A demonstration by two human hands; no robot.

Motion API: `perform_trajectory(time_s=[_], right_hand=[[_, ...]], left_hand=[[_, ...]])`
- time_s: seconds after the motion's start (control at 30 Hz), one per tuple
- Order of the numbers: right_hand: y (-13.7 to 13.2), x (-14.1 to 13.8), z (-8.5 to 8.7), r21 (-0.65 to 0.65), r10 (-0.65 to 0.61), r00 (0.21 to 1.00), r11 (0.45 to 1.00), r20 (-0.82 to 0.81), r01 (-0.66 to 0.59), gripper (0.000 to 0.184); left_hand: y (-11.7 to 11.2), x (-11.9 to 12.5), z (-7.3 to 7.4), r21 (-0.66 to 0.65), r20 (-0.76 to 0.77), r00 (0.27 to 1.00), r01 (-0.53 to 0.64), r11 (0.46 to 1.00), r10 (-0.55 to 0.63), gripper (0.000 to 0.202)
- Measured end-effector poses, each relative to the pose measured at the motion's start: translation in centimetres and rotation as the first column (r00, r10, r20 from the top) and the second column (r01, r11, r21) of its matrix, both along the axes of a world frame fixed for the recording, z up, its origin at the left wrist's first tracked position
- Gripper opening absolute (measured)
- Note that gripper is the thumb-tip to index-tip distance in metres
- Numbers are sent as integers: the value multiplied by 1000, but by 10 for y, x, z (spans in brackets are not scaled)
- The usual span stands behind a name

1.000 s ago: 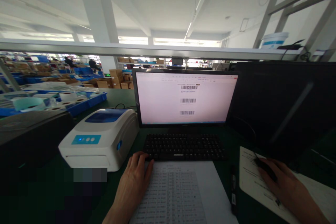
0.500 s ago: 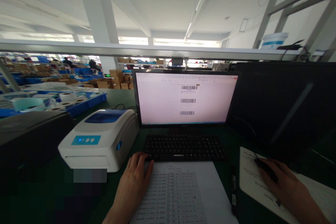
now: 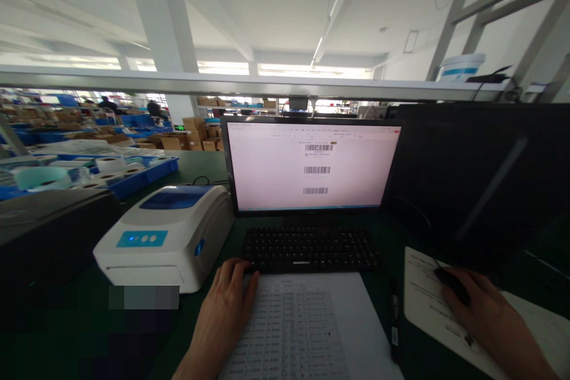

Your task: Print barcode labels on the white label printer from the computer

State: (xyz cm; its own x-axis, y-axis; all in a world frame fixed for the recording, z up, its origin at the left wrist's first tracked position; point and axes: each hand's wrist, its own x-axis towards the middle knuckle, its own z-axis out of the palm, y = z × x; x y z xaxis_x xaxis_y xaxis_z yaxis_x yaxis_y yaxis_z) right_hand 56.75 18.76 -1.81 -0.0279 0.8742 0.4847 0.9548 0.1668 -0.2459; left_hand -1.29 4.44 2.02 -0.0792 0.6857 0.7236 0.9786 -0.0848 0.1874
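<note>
My left hand (image 3: 227, 306) lies with its fingers stretched out, fingertips at the lower left corner of a black keyboard (image 3: 307, 248). Its thumb rests near the left edge of a printed sheet (image 3: 294, 320) filled with a table of text. On the right, my right hand (image 3: 485, 314) is wrapped over a black computer mouse (image 3: 453, 286), which sits on a white printed pad or sheet (image 3: 418, 291). Behind the keyboard a lit monitor (image 3: 271, 172) shows three barcodes stacked on a pale page.
Left of the keyboard stands a white label printer (image 3: 187, 249) with a blue light. Beyond it is a blue tray (image 3: 146, 178) holding rolls. A black marker (image 3: 394, 320) lies between the sheet and the pad. A large dark panel (image 3: 472, 172) stands right of the monitor.
The view has shifted slightly. My right hand has slid the mouse a little to the right across the pad. My left hand stays in place at the keyboard corner.
</note>
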Motion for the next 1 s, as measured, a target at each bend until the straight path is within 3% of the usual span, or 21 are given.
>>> perform_trajectory(time_s=[0.13,0.57,1.0], right_hand=[[1,1,4,-73,-34,999,997,-25,32,80],[-3,-7,12,-78,-29,999,997,-25,27,78],[-4,-8,12,-2,-24,1000,1000,-6,24,71]], left_hand=[[0,0,0,-5,8,1000,1,1000,-1,26],[1,-1,0,5,8,1000,6,1000,-6,27],[1,0,1,11,27,1000,-3,1000,2,31]])
